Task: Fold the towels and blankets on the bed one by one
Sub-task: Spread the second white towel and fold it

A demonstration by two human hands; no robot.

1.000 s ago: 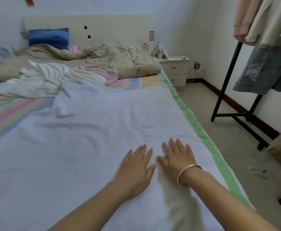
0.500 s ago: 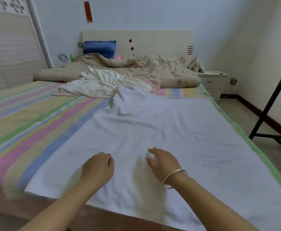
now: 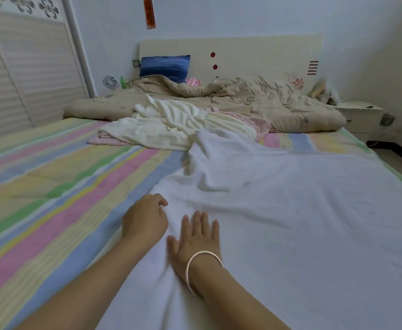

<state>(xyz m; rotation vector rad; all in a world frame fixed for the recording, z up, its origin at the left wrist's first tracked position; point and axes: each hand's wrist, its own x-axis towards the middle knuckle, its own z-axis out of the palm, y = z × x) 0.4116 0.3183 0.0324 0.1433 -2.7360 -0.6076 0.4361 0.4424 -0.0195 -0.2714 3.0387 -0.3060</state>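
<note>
Left hand curls on the left edge of the white towel, pinching it. Right hand lies flat just beside, fingers straight, pressing the cloth. The towel stretches lengthwise up the bed and off to the right, so the left hand sits nearest the edge to lift.

Right hand flattened on white towel, left hand moved to its edge
</note>
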